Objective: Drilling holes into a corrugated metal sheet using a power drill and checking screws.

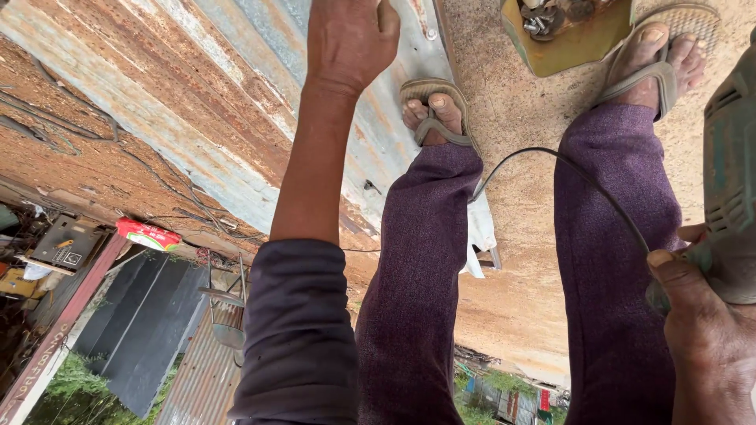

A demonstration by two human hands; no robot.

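Head view: left hand (350,39) flat on one metal sheet (236,102); right hand (701,307) clamped on one drill (732,181).

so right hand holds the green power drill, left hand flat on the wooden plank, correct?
Not quite. In the head view the left hand rests on a rusty corrugated metal sheet, not a wooden plank. The right hand does hold the green power drill.

Dark grey sleeve (295,330), purple trousers (606,236), tan sandals (431,98)
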